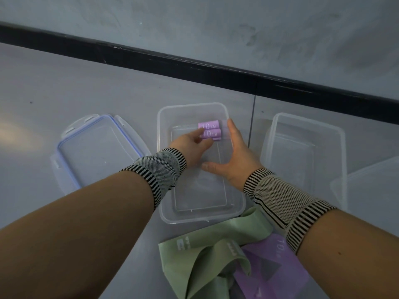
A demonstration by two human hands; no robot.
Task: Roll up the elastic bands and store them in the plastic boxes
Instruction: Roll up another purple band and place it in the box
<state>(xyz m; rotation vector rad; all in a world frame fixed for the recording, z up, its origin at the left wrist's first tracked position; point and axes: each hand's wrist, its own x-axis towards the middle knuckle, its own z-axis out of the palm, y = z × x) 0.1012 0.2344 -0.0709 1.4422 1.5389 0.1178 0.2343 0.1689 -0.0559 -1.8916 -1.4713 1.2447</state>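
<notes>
A clear plastic box [164, 190] stands open on the grey floor in the middle. Against its far right wall lie three rolled purple bands [209, 126] marked 10 LB, side by side. My left hand [191, 145] reaches into the box, and its curled fingers pinch the nearest roll [217, 138], which is mostly hidden by them. My right hand [235, 154] is open, with straight fingers along the box's right wall beside the rolls and the thumb spread across the box. Unrolled green bands [205, 255] and a flat purple band [272, 270] lie in a heap in front of the box.
A clear lid with a blue seal [97, 147] lies left of the box. A second clear box [306, 152] stands to the right, and another clear plastic piece [373, 186] is at the right edge. A black skirting [194, 65] and a wall run behind.
</notes>
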